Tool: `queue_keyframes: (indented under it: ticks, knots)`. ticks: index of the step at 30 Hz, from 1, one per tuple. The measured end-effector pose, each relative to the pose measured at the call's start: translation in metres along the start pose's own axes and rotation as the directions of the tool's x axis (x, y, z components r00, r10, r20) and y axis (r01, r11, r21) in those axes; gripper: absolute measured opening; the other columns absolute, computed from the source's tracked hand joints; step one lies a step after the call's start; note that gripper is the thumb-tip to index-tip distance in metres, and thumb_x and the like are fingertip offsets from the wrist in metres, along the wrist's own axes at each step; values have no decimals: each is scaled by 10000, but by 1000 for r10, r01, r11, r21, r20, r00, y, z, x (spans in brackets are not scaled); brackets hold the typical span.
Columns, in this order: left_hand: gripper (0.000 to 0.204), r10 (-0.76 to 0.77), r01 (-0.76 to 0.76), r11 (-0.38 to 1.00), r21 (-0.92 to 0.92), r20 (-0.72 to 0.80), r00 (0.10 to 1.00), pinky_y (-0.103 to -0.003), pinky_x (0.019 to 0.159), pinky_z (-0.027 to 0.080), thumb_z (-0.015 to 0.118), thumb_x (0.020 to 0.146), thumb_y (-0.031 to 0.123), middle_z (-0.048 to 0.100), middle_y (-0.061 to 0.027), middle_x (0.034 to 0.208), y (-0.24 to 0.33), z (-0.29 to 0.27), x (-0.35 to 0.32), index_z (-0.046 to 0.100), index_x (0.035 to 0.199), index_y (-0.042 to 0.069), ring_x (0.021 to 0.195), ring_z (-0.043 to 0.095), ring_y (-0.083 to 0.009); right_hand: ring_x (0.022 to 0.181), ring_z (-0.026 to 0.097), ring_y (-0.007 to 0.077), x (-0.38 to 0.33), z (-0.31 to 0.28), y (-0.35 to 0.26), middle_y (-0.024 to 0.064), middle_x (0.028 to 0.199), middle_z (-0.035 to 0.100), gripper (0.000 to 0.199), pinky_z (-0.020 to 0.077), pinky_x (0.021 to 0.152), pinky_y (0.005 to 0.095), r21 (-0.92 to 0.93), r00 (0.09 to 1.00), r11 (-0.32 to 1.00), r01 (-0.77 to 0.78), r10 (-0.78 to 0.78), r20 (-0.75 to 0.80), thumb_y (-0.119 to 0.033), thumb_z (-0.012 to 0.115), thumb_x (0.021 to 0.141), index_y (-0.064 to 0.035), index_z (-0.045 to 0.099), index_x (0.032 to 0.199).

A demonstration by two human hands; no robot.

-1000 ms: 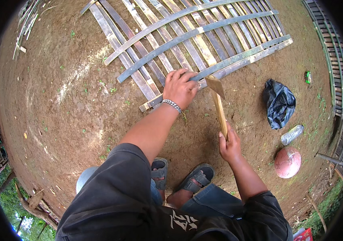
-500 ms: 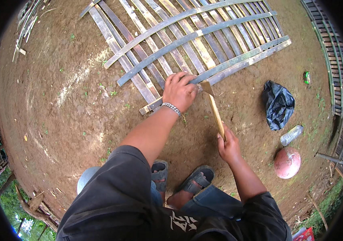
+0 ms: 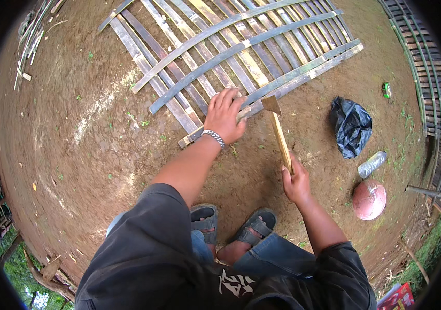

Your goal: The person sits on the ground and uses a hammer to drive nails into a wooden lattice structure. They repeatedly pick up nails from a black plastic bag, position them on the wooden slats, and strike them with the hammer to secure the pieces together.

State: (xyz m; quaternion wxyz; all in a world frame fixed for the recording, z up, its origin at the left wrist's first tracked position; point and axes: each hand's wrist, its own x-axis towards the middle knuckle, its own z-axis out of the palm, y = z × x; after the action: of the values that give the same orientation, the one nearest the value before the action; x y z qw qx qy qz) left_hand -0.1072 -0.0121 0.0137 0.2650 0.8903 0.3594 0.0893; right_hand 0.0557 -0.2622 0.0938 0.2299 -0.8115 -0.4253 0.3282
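Observation:
My left hand (image 3: 225, 114) lies over the near edge of a bamboo slat panel (image 3: 241, 47). Its fingers bend across the edge slat (image 3: 313, 72), with the thumb on the near side. Anything small under the fingers is hidden. In my right hand (image 3: 297, 181) is a hatchet (image 3: 280, 138), gripped by the lower end of its wooden handle. Its flat, flared metal head is up, just right of my left hand and beside the edge slat; whether it touches the slat I cannot tell.
Right of me on the bare soil (image 3: 127, 170) lie a black plastic bag (image 3: 352, 126), a clear bottle (image 3: 372, 165), a pinkish ball (image 3: 369, 200) and a small green object (image 3: 387, 90). Another slatted panel (image 3: 432, 77) stands at the far right. Loose strips (image 3: 34, 36) lie far left.
The hatchet head has shifted slightly up and right, away from my left hand. My left hand's fingers have straightened a little and moved slightly left, and the view has shifted a little.

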Motion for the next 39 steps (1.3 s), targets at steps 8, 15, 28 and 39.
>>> queue_keyframes:
  ticks: [8,15,28,39]
  knots:
    - [841,-56,-36,953,302,290,955,-574,1292,44,544,957,561,226,-133,1716,-9,-25,7,316,1620,97,1612,113,-305,1197,650,447,-31,-47,3,264,1307,660,498,524,1020,460,-32,1000,999,-1,2,20,-85,636,953,-26,553,1441]
    - [874,-42,-33,955,295,245,969,-580,1290,66,581,913,590,276,-125,1696,-11,-17,10,350,1606,109,1596,177,-306,1230,634,443,-45,-53,-17,277,1335,640,494,509,1047,455,20,965,972,-234,230,123,-104,631,972,-29,538,1452]
    - [840,-29,-31,951,306,188,982,-558,1296,97,585,910,572,285,-98,1698,-16,-19,5,397,1586,109,1593,195,-280,1108,647,512,-11,21,-24,302,1248,647,479,546,925,525,45,987,987,-154,151,56,-133,583,1016,-41,454,1468]
    - [700,11,-54,942,332,130,991,-555,1295,116,511,962,442,313,-126,1684,-18,-4,-3,422,1568,103,1581,233,-292,1125,658,489,-10,22,-20,296,1319,629,531,562,929,514,-117,997,991,71,-75,-28,-114,586,1014,-67,430,1519]
